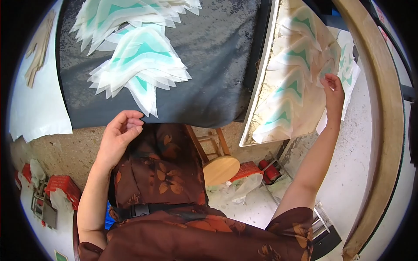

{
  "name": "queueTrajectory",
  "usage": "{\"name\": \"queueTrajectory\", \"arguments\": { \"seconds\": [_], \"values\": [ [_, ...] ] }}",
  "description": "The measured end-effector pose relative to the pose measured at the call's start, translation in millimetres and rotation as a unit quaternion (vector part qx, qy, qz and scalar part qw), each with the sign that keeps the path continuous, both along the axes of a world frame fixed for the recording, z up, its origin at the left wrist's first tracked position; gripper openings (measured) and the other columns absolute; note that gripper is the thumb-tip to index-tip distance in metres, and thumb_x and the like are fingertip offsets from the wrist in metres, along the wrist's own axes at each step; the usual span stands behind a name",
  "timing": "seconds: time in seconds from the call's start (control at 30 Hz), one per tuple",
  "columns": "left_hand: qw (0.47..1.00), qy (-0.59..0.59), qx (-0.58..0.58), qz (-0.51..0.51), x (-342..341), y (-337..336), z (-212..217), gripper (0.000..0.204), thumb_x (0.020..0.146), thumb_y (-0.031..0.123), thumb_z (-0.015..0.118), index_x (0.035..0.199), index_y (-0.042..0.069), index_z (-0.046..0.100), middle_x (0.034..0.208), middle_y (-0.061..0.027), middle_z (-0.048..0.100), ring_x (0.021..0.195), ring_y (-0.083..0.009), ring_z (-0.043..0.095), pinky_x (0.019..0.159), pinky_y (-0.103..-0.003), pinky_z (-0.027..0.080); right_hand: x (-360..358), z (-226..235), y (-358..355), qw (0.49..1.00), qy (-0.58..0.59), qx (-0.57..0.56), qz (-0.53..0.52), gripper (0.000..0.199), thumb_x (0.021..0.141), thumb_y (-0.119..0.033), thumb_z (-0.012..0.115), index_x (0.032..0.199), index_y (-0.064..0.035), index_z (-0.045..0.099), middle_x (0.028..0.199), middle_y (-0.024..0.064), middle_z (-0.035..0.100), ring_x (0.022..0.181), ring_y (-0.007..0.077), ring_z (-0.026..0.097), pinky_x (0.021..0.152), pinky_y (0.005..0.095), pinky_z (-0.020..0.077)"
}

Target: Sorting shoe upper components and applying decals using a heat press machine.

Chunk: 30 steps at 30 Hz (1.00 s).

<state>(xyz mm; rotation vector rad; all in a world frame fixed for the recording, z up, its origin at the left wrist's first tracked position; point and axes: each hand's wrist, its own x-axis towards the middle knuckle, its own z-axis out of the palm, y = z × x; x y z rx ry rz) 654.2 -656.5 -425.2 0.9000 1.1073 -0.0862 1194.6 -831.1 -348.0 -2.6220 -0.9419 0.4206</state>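
Looks light, thin & limp, prob. easy to crease or tear, so best to pinch by a bare edge, one at a time: see teal-marked translucent sheets [143, 54] piled on dark-covered counter [213, 65], w/ others overlapping on pale board [256, 104] at R. Read L hand [120, 132] as loosely curled, grip empty, by counter's front edge; R hand [334, 90] as bent in at a sheet on board, can't tell if pinching.

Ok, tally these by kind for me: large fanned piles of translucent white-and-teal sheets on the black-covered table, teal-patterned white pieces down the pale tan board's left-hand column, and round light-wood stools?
Large fanned piles: 2
Teal-patterned white pieces in that column: 4
Round light-wood stool: 1
Total in view: 7
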Motion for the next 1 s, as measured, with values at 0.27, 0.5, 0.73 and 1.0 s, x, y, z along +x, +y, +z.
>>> {"name": "queueTrajectory", "arguments": {
  "seconds": [0.27, 0.5, 0.73, 1.0],
  "values": [
    [0.999, -0.035, 0.009, 0.012, -9.0, 12.2, 3.8, 0.026, 0.088, 0.001, 0.062, 0.114, 0.002, 0.06, 0.098, -0.0012, 0.061, 0.094, -0.0081, 0.057, 0.087, -0.023, 0.046, 0.9, -28.2, -12.8, 0.998, 0.024, 0.053, -0.01, 0.045, 0.085, -0.021, 0.073, 0.124, -0.0047, 0.057, 0.121, 0.009, 0.054, 0.108, 0.0192, 0.051, 0.091, 0.0303, 0.046],
    [0.998, -0.023, 0.054, -0.004, -11.3, 44.8, 9.9, 0.024, 0.089, 0.002, 0.062, 0.113, 0.002, 0.06, 0.101, -0.0005, 0.061, 0.092, -0.0067, 0.056, 0.085, -0.022, 0.046, -13.2, -20.9, -18.6, 0.987, -0.145, -0.005, 0.064, 0.042, 0.094, -0.025, 0.062, 0.131, -0.0057, 0.054, 0.129, 0.0112, 0.053, 0.115, 0.0231, 0.049, 0.099, 0.0371, 0.0402],
    [0.909, 0.068, 0.406, -0.062, 6.3, 100.0, 1.7, 0.032, 0.082, 0.014, 0.07, 0.112, 0.004, 0.061, 0.098, -0.0055, 0.06, 0.088, -0.0154, 0.055, 0.081, -0.027, 0.046, -215.9, 22.4, 85.1, 0.961, 0.086, 0.256, -0.055, 0.027, 0.091, -0.006, 0.064, 0.118, -0.0025, 0.062, 0.103, 0.0058, 0.065, 0.09, 0.0144, 0.061, 0.085, 0.0247, 0.0494],
    [0.788, 0.12, 0.584, -0.153, 36.7, 90.5, -20.6, 0.069, 0.065, 0.016, 0.081, 0.128, 0.012, 0.052, 0.11, -0.0107, 0.052, 0.099, -0.0306, 0.051, 0.082, -0.041, 0.041, -310.0, -81.5, 177.3, 0.97, 0.219, 0.095, 0.039, 0.031, 0.083, -0.009, 0.067, 0.114, -0.004, 0.064, 0.099, 0.0077, 0.063, 0.085, 0.0167, 0.061, 0.078, 0.0293, 0.0494]
  ]
}}
